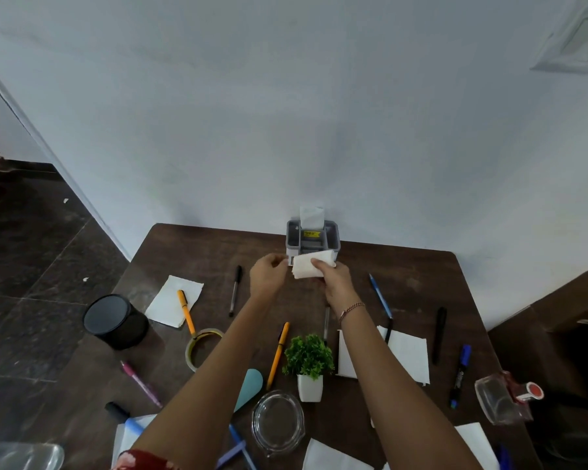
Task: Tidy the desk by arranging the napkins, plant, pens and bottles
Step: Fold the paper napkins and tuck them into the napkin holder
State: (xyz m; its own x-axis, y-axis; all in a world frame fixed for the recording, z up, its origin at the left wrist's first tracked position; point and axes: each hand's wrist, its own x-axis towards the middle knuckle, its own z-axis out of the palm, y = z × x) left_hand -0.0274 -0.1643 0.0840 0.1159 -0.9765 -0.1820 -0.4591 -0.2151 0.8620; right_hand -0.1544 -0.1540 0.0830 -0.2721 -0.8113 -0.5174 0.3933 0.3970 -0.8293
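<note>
A matt dark wooden desk (197, 252) bears soft white paper napkins (175, 300), a clear glossy glass bowl (277, 422).

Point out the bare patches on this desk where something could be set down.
Bare wood lies along the far edge, left of the grey organizer down to the black pen, and right of it, beyond the blue pen. The near half is crowded: plant, glass dish, napkins, tape roll.

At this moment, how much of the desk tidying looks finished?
Barely started. Done: one white napkin stands in the grey desk organiser. In hand: the right hand grips a folded white napkin in front of it, the left hand alongside. Left: the yellow pen on a flat napkin, the small green potted plant, and other scattered pens.
</note>
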